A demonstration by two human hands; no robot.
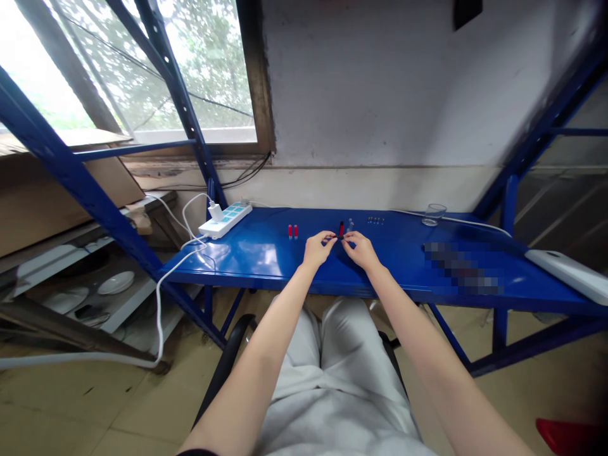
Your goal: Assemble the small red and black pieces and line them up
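Note:
Over the blue table (256,263), my left hand (317,248) and my right hand (361,249) meet with fingertips pinched. A small dark piece (338,238) shows between them; its kind is too small to make out. Just behind the fingertips stands a small red tube with a dark top (341,227). Beside it, to the right, is a small clear piece (350,224). Two short red tubes with clear lower ends (293,232) stand upright left of my left hand.
A white power strip (227,220) with a plug and cables lies at the table's left end. Several tiny pieces (375,220) sit in a row at the back. On the right are a clear glass (433,215), a blurred-out long item (460,269) and a white flat object (567,273).

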